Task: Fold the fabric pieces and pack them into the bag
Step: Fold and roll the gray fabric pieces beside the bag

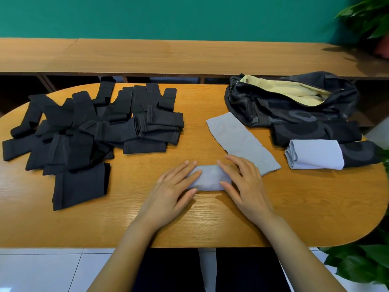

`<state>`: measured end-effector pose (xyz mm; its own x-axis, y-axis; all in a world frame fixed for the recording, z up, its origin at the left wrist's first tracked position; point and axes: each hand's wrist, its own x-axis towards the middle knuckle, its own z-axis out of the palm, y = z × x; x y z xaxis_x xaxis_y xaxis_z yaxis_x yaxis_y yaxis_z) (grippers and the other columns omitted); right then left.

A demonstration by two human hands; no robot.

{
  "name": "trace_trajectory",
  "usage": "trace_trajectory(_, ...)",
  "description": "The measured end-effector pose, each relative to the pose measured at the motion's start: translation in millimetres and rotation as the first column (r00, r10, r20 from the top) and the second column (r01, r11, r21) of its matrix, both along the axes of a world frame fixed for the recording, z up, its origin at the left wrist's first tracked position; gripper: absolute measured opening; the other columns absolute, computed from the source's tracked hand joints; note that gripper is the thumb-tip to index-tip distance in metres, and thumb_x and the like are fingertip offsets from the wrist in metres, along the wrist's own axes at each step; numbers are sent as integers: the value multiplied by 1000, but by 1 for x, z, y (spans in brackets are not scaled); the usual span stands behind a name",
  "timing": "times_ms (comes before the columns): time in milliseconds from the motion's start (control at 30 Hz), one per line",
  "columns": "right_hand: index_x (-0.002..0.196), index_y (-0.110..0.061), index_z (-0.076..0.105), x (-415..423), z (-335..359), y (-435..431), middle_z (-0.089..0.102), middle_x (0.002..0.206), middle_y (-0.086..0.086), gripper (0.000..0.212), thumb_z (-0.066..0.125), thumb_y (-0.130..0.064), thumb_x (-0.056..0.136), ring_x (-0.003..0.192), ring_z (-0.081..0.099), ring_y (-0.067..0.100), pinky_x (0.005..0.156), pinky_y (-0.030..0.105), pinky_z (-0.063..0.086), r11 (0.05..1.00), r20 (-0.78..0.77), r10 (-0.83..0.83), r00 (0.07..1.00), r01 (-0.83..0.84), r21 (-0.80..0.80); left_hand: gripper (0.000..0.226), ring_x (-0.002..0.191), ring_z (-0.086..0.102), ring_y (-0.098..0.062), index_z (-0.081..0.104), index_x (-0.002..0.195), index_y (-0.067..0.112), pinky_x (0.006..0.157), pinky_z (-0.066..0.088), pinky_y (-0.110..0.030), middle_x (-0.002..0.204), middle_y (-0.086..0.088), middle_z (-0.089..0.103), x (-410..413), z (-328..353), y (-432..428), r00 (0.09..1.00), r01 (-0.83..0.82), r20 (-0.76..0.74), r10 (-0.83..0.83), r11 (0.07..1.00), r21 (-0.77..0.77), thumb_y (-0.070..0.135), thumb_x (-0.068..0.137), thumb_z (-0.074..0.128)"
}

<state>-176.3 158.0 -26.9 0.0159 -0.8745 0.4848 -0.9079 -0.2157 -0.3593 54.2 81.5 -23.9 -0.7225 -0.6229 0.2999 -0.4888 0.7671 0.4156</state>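
Near the front edge of the table [210, 226], the grey piece [211, 180] is pressed mid-fold by the flat left hand [174, 187] and right hand [242, 183]; further folding seems required.

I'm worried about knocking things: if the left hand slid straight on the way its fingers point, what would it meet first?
Likely the flat grey strip, just beyond the folded grey piece that the left hand rests on.
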Motion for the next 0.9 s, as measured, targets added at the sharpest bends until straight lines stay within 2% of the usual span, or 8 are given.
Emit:
trace_trajectory(100, 144, -24, 47, 2, 4, 1, 39, 153, -2, 51, 31, -50, 103, 143, 30, 18, 118, 36, 18, 996, -133, 75, 988, -67, 66, 51, 148, 6, -2, 30, 151, 34, 120, 8, -30, 160, 18, 16, -1, 0, -1, 997, 5, 72, -8, 999, 43, 49, 102, 29)
trace_trajectory(200, 145, -27, 46, 2, 4, 1, 41, 152, -7, 55, 22, -54, 104, 143, 30, 15, 121, 37, 7, 980, -218, 124, 968, -84, 181, 53, 148, -2, 0, 22, 152, 37, 120, 0, -29, 161, 19, 10, -1, 1, -1, 991, 7, 133, -17, 997, 73, 53, 102, 23)
trace_trajectory(367, 146, -32, 44, 2, 3, -2, 42, 151, -13, 60, 12, -59, 103, 141, 35, 9, 120, 48, 1, 955, -236, 113, 965, -40, 295, 54, 147, -8, 1, 17, 153, 37, 120, -3, -30, 161, 21, 4, -3, 1, -2, 983, 3, 180, -18, 996, 86, 53, 102, 17)
trace_trajectory(533, 146, -34, 43, 2, 2, -2, 40, 151, -14, 59, 11, -58, 103, 142, 33, 8, 119, 50, -2, 958, -222, 101, 970, -35, 284, 50, 148, -5, 1, 21, 153, 35, 121, -1, -32, 161, 20, 8, -2, 1, -1, 988, 9, 150, -24, 994, 104, 48, 104, 19)
trace_trajectory(633, 144, -32, 47, 3, 2, -1, 43, 150, -12, 58, 12, -56, 104, 143, 32, 10, 120, 50, 0, 965, -238, 94, 967, -29, 262, 49, 148, -1, 2, 26, 151, 36, 121, -1, -29, 159, 21, 14, -2, 1, -1, 992, 10, 123, -23, 994, 106, 49, 104, 17)
trace_trajectory(700, 139, -31, 53, 4, 3, -1, 46, 148, -11, 55, 16, -52, 104, 142, 32, 15, 119, 49, 7, 977, -249, 76, 966, -22, 214, 51, 147, 3, 3, 31, 149, 36, 120, 1, -28, 158, 22, 20, -1, 1, -1, 995, 10, 102, -21, 994, 106, 51, 103, 16)
trace_trajectory(800, 127, -27, 65, 3, 6, 0, 56, 136, -7, 46, 29, -44, 104, 128, 42, 18, 112, 43, 24, 993, -198, 13, 980, 10, 115, 52, 145, 13, 5, 44, 144, 36, 119, 8, -29, 153, 23, 33, -2, 1, -3, 1000, 6, 23, -9, 988, 152, 52, 102, 18)
trace_trajectory(900, 122, -24, 67, 5, 8, 2, 63, 123, -8, 51, 23, -45, 105, 116, 51, 16, 107, 36, 27, 996, -231, -2, 973, 23, 88, 55, 141, 24, 5, 54, 136, 34, 117, 19, -32, 142, 24, 47, -2, 2, -7, 996, -24, -79, 44, 971, 240, 55, 100, 19)
